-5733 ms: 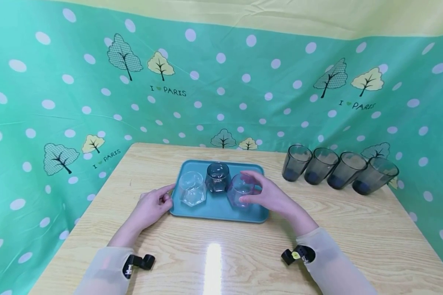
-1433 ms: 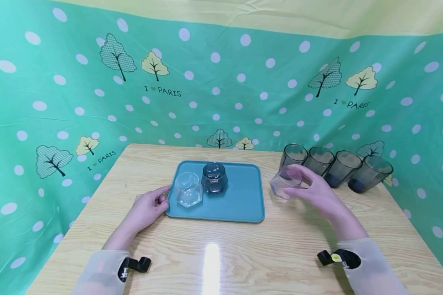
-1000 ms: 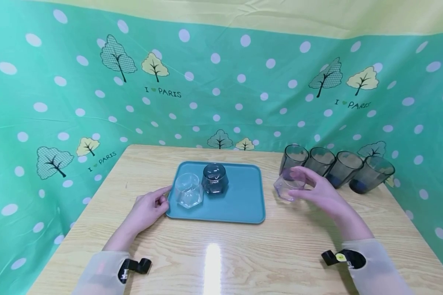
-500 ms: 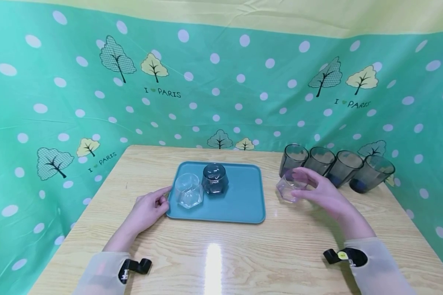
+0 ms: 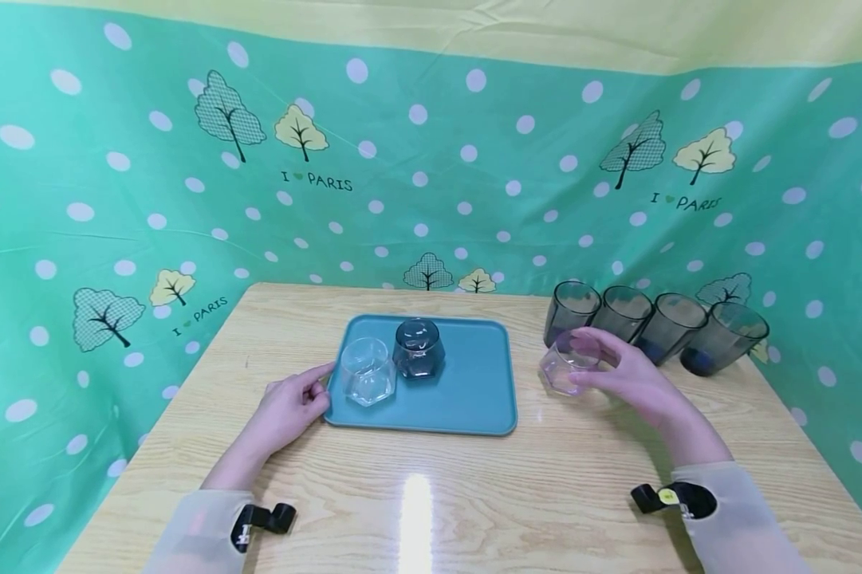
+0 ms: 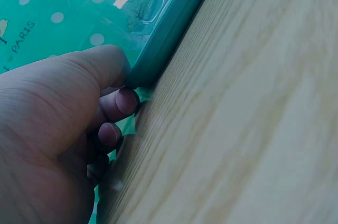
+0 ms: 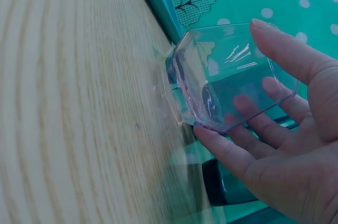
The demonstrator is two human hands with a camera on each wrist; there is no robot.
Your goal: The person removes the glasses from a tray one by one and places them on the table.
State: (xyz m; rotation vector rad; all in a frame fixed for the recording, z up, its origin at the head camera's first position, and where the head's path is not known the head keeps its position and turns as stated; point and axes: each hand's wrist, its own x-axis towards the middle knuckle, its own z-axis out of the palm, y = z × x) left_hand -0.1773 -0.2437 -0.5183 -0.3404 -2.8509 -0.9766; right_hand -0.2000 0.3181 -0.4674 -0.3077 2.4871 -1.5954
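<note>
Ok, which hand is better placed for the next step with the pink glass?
The right hand: it holds the pink glass, right of the blue tray, so it can likely release it. The left hand is at the tray's left edge.

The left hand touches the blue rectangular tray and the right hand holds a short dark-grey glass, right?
Wrong colour: the head view shows the right hand holding a short pale-pink see-through glass. The left hand does touch the blue rectangular tray.

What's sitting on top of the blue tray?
A clear glass and a dark glass sit on the blue tray; the surface beneath the dark one is hidden.
</note>
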